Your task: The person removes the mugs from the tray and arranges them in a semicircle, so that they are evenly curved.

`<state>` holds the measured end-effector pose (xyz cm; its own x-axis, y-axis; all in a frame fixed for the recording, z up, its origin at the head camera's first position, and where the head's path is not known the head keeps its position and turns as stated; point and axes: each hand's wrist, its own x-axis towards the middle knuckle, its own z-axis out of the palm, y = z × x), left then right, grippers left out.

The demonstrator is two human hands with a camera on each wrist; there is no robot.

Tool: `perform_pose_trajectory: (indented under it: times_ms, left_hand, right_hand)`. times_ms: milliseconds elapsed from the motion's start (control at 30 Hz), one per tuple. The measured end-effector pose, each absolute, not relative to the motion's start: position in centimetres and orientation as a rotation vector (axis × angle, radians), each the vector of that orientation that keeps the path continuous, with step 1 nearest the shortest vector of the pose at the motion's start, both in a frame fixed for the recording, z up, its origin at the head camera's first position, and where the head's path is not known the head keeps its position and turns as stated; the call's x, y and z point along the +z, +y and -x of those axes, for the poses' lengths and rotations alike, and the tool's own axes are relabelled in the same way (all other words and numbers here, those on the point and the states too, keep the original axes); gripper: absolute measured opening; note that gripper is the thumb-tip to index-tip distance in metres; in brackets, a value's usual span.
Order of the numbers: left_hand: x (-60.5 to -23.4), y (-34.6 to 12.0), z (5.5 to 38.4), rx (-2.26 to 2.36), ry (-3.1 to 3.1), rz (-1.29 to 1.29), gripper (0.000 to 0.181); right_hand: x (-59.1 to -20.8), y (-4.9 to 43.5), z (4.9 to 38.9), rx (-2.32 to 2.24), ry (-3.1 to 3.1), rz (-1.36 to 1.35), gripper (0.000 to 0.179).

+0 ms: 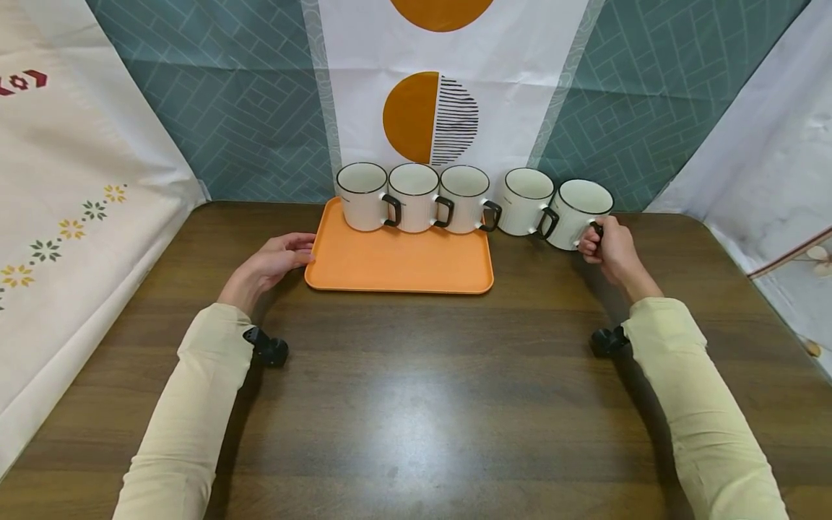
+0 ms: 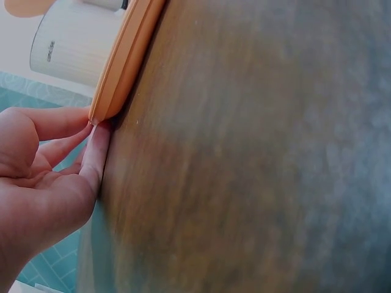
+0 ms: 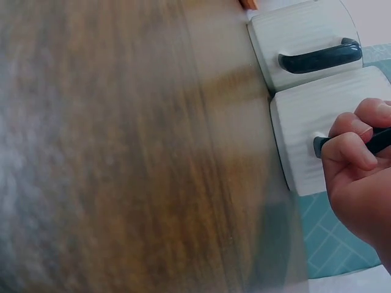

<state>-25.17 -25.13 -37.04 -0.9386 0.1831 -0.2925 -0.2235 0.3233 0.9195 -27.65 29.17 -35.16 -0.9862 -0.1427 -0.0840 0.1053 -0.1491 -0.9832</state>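
Observation:
An orange tray lies on the table with three white mugs in a row along its back edge. My left hand is at the tray's left side; in the left wrist view its thumb and fingertips pinch the tray's corner. Right of the tray stand two more white mugs with black rims and black handles. The outer right mug has its handle gripped by my right hand, fingers curled round it. Close against its left side is the neighbouring mug, also seen beside it in the right wrist view.
The tray's left mug, middle mug and right mug have handles turned toward the right front. Behind them hangs a teal and white patterned cloth. White cloths border the brown wooden table at left and right.

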Motion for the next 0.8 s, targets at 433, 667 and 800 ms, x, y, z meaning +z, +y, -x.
perform_pose_trajectory:
  times_ms: [433,667,800]
  left_hand:
    - [-37.03,-25.09,25.23,1.644,2.258,0.051,0.056]
    - [-36.91,-25.05,25.13,1.646,2.25,0.065,0.056]
    - [-37.0,-24.98,25.19,1.643,2.255,0.059,0.056]
  right_hand:
    - [-35.29,29.1,27.59,-2.252,1.899,0.107,0.045]
    - [-35.33,29.09,27.53,-2.24,1.914,0.109,0.043]
    - [-35.31,29.15,27.28,-2.193,2.078,0.036,0.048]
